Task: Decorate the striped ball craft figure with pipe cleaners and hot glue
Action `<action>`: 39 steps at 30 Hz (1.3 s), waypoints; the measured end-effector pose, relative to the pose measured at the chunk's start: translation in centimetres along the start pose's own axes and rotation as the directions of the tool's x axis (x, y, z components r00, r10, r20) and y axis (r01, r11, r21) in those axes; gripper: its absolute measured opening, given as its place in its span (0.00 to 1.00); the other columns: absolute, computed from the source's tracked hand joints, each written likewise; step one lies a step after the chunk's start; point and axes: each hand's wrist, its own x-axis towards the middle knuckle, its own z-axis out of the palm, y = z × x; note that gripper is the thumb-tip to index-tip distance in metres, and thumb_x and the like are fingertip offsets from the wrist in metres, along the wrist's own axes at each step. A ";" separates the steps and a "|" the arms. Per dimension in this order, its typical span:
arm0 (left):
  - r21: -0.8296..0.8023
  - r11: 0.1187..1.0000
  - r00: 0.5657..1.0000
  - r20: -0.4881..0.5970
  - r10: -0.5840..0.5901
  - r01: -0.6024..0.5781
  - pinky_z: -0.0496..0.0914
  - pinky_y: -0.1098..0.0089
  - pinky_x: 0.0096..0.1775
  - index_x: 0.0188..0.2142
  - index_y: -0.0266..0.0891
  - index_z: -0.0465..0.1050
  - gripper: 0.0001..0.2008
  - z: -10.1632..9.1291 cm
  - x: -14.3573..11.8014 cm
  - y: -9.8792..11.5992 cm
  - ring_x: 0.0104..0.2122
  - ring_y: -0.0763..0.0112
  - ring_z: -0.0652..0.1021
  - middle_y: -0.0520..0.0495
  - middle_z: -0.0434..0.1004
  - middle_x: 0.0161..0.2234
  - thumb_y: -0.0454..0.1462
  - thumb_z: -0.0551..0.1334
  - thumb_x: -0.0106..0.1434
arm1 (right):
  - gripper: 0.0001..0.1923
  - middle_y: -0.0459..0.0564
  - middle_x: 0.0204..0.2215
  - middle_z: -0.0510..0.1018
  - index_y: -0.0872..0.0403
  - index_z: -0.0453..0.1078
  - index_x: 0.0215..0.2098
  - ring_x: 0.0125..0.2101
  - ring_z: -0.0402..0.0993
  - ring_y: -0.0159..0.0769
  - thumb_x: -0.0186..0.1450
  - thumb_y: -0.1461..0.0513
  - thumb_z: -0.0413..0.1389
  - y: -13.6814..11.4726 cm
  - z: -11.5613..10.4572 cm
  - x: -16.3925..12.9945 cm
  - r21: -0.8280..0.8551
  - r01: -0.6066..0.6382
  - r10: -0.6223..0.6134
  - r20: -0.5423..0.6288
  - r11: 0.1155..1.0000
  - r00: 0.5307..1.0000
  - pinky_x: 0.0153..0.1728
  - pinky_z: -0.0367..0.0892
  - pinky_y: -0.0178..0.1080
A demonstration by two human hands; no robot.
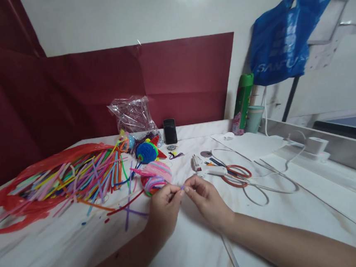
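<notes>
Pinching a thin fuzzy purple pipe cleaner, both hands meet.

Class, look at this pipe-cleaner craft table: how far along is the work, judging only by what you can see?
Done: two wound pieces lie finished-looking, a blue ball and a pink striped disc. In hand: the left hand and right hand pinch a small purple piece between their fingertips. Left: a big pile of straight pipe cleaners on the red bag is unused; the glue gun lies idle.
</notes>
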 end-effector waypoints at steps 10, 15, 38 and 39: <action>0.026 0.999 1.000 0.014 -0.022 0.021 0.54 0.74 0.20 0.20 0.39 0.63 0.08 -0.4 0.3 0.6 0.16 0.77 0.59 0.57 0.56 0.15 0.38 0.57 0.52 | 0.08 0.47 0.25 0.70 0.54 0.66 0.29 0.29 0.67 0.34 0.62 0.58 0.52 -0.4 -0.2 -0.1 -0.063 0.073 -0.072 0.021 0.995 0.997 0.32 0.63 0.36; 0.297 0.911 0.958 0.059 0.281 -0.285 0.59 0.73 0.26 0.18 0.38 0.65 0.07 -1.2 0.8 0.9 0.22 0.74 0.67 0.52 0.64 0.18 0.34 0.56 0.51 | 0.07 0.47 0.26 0.70 0.54 0.67 0.28 0.29 0.67 0.33 0.63 0.61 0.51 -0.5 -0.6 0.2 -0.166 0.173 -0.163 0.070 0.971 0.984 0.32 0.63 0.35; 0.562 0.569 0.800 0.440 0.408 -0.600 0.62 0.70 0.30 0.27 0.38 0.65 0.07 -2.8 1.2 -0.6 0.29 0.68 0.71 0.47 0.70 0.26 0.30 0.52 0.58 | 0.07 0.50 0.27 0.72 0.53 0.66 0.28 0.32 0.67 0.37 0.64 0.64 0.50 0.0 -1.8 1.2 -0.306 0.375 -0.259 0.358 0.875 0.897 0.34 0.64 0.39; 0.561 0.569 0.798 0.456 0.395 -0.602 0.62 0.69 0.30 0.27 0.38 0.65 0.07 -2.8 1.2 -0.5 0.29 0.68 0.72 0.46 0.70 0.27 0.30 0.52 0.58 | 0.07 0.50 0.27 0.72 0.53 0.66 0.28 0.32 0.67 0.37 0.64 0.64 0.49 -0.1 -1.9 1.2 -0.310 0.395 -0.268 0.380 0.865 0.885 0.34 0.64 0.39</action>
